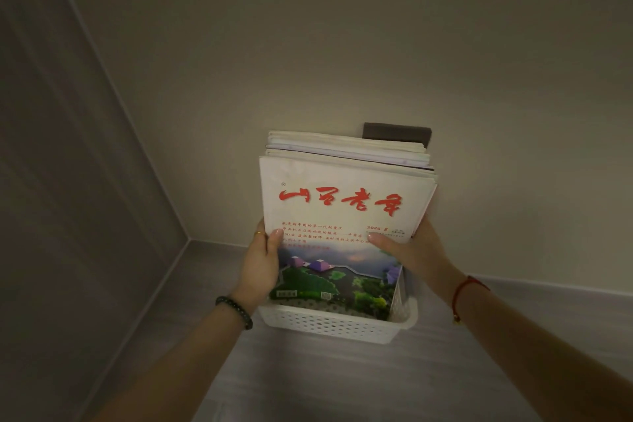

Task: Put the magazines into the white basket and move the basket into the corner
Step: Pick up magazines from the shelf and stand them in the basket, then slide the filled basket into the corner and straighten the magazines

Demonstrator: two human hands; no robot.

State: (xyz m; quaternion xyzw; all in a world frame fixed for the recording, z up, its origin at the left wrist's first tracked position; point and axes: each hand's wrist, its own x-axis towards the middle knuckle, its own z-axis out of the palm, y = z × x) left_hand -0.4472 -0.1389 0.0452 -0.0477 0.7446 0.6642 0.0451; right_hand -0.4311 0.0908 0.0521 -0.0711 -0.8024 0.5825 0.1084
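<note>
Left grip (pixel 260 262) and right grip (pixel 416 250) clasp the white-covered paper magazine stack (pixel 342 188) by its sides — probably steadying it upright inside the white perforated plastic basket (pixel 329 325).

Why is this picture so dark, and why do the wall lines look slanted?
Head view: the room is dim and greyish, and only the magazines and white basket look bright; the wide-angle lens splays the wall corner outward; the frame's edges are darker; the big red title is sharp.

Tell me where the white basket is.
Head view, lower centre: the white basket is by the back wall, right of the room corner; the magazines stand in it, held by the left hand and right hand.
</note>
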